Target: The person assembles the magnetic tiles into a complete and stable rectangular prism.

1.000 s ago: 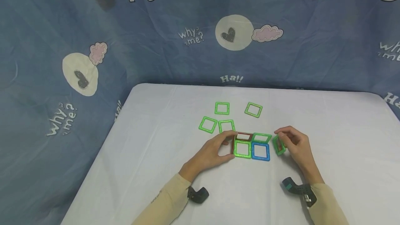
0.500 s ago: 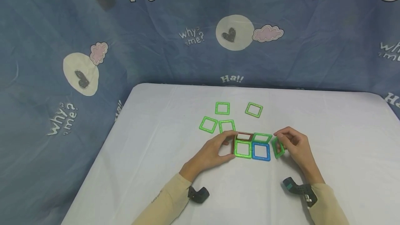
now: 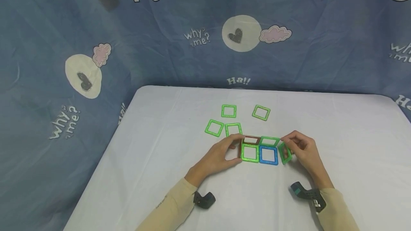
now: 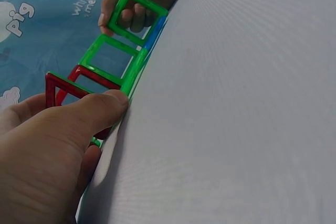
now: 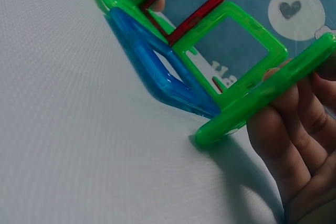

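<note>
- beige sleeves, each with a dark wrist device, reach in over the white cloth-covered table.
- left hand: thumb and fingers pinch the upright red square plastic frame at the row's left end.
- right hand: fingertips pinch a green square plastic frame, tilted on edge just beside the blue one (whether they touch, i cannot tell).
- between the hands, a flat green square frame and a flat blue square frame lie side by side.
- along their far edges stand another red frame and another green frame.
- beyond, four loose green frames lie flat.
- farthest, a blue printed cloth backdrop hangs.
</note>
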`<action>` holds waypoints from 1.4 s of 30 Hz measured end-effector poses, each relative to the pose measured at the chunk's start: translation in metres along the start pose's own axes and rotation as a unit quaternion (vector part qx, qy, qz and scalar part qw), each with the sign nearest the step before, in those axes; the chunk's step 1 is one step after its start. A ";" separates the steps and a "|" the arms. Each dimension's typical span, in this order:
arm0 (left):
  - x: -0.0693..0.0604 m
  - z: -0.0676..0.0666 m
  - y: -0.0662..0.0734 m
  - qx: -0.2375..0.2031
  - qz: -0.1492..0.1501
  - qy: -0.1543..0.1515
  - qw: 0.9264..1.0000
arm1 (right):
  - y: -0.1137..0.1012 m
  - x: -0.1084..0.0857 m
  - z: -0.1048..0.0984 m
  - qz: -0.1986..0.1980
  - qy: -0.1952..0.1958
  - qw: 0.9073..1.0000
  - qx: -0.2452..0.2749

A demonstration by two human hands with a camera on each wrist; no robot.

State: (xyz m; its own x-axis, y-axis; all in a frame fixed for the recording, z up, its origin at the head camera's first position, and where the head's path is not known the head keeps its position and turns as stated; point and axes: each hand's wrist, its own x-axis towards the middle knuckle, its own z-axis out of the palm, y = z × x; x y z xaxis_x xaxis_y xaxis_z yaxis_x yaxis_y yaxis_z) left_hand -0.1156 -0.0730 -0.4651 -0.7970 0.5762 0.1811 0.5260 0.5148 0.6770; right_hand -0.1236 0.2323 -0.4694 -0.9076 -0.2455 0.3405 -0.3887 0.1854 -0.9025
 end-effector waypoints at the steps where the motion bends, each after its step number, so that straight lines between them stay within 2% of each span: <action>1: 0.000 0.000 0.000 0.000 0.001 0.000 1.000 | 0.000 0.000 0.000 0.000 -0.001 1.000 0.001; 8: 0.001 0.000 0.000 -0.010 0.003 0.000 1.000 | -0.001 0.000 0.000 0.000 -0.010 1.000 0.007; 20: 0.000 -0.001 0.002 -0.003 -0.005 -0.001 1.000 | -0.004 -0.001 0.001 0.018 -0.016 0.999 0.021; 31: -0.001 0.000 0.001 0.000 0.002 0.003 1.000 | -0.005 -0.001 0.001 0.025 -0.019 0.999 0.025; 42: 0.000 0.001 0.000 -0.007 -0.004 -0.002 1.000 | -0.005 -0.001 0.000 0.051 -0.025 0.998 0.033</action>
State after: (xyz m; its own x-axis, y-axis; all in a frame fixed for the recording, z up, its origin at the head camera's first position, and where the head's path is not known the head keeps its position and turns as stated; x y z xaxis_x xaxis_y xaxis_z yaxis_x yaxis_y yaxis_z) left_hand -0.1151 -0.0723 -0.4656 -0.8004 0.5742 0.1724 0.5145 0.5103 0.6891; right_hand -0.1210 0.2311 -0.4656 -0.9325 -0.2759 0.2331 -0.2811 0.1490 -0.9480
